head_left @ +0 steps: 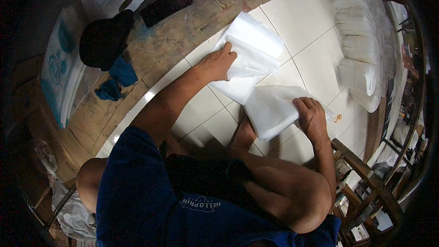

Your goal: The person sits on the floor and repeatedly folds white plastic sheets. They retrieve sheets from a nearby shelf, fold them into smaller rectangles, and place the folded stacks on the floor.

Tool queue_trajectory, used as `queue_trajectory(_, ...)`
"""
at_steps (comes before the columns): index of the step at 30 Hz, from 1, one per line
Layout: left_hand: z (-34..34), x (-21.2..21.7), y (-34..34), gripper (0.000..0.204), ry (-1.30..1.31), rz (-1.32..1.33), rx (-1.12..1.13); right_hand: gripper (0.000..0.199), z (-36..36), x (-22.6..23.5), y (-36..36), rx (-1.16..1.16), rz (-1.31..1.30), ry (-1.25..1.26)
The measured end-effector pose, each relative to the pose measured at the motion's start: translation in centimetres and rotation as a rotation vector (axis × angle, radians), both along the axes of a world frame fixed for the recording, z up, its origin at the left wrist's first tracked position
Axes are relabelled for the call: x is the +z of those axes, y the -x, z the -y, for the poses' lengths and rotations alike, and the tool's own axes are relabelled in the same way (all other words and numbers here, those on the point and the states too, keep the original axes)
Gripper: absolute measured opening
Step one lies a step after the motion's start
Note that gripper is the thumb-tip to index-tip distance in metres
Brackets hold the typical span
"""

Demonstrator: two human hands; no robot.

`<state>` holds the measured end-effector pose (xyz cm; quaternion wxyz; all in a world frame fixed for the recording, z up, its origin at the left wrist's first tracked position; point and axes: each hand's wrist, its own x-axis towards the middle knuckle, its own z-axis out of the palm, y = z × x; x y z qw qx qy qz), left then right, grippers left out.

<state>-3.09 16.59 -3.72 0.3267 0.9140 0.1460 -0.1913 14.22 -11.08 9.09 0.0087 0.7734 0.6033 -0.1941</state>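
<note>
On the tiled floor in front of me lies a stack of thin, glossy white plastic bags [256, 34]. My left hand [218, 62] is at the stack's left side, fingers bent and closed on a plastic bag whose loose layer is creased and raised beside them. Nearer to me and to the right, a second sheaf of translucent white plastic bags [272, 110] is tilted up above my foot. My right hand [312, 116] grips this sheaf by its right edge, fingers curled over the top, the thumb hidden. The two lots of plastic nearly meet between my hands.
Bundled plastic bags [359, 45] stand in a row at the right. Yellow rubber bands [337, 118] lie on the tiles near a wooden frame [366, 174]. On the wooden board [183, 32] at left are a black cap [105, 41], a phone [167, 8] and blue cloth [123, 71].
</note>
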Motion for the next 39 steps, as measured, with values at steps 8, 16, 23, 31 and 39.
queue_trajectory(8,-0.2,-0.3,-0.1,0.045,0.023,-0.036,0.002,0.034,0.1,-0.1,0.0,-0.006,-0.005,-0.002)
queue_trajectory(16,-1.0,-3.3,-0.1,0.038,0.146,0.28,0.265,0.033,-0.1,0.1,0.2,-0.005,-0.002,-0.023)
queue_trajectory(23,5.8,5.1,-0.8,0.052,0.292,0.55,0.295,0.038,0.1,0.2,0.3,-0.019,-0.014,-0.076)
queue_trajectory(31,18.0,8.0,-4.2,0.071,0.185,0.38,0.192,0.041,0.1,-0.1,-0.1,-0.028,0.023,0.013)
queue_trajectory(39,17.3,6.7,-4.4,0.042,0.312,0.316,0.158,0.034,1.6,0.3,-1.5,-0.067,-0.002,-0.044)
